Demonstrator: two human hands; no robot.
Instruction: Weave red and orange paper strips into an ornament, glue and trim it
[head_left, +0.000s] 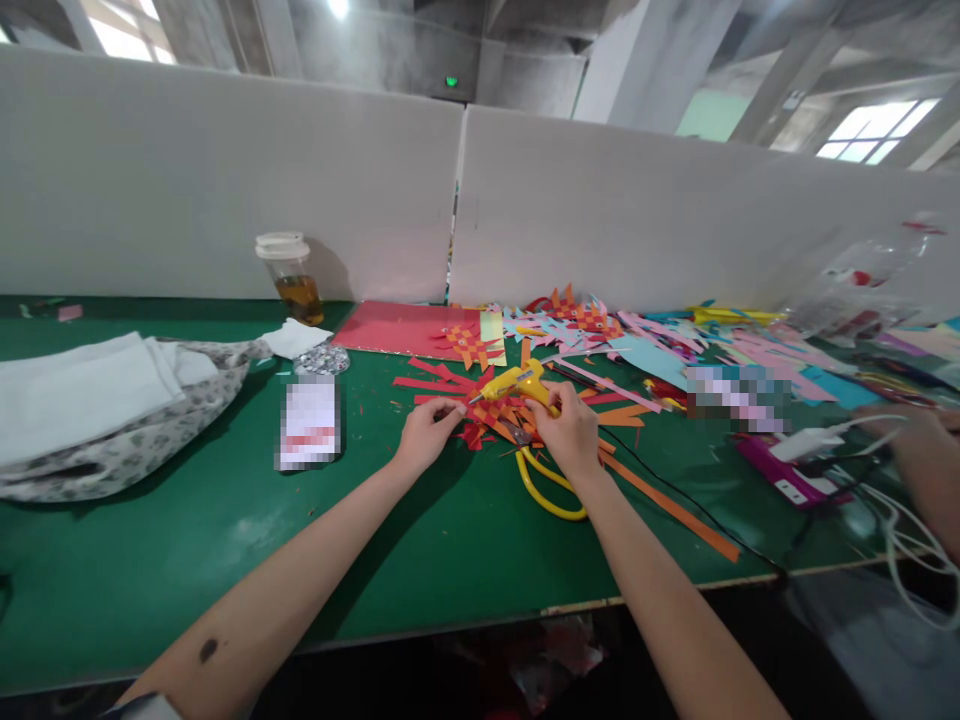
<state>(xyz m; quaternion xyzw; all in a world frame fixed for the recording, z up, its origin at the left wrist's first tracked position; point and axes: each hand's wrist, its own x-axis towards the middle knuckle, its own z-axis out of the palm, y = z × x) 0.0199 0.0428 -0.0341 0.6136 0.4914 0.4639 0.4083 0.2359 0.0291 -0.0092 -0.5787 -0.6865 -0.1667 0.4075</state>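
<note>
My right hand (571, 428) is wrapped round the grip of a yellow glue gun (517, 380), its nozzle pointing left. Close to that nozzle, the fingers of my left hand (429, 432) are pinched together; anything between them is too small to make out. Under and around both hands lie cut red paper strips (427, 383) and orange pieces. Scissors with yellow handles (551, 505) lie just below the glue gun, their blades partly hidden by my right hand and the paper. Behind sits a folded orange paper shape (469, 345) on a red sheet (397, 330).
Left are a patterned cloth bag (172, 430), a blurred-out phone-like object (309, 425) and a lidded drink cup (294, 280). Coloured paper scraps (675, 350) spread along the white partition (225, 180). A magenta power strip (791, 475) with cables and another person's arm (926, 460) are at right.
</note>
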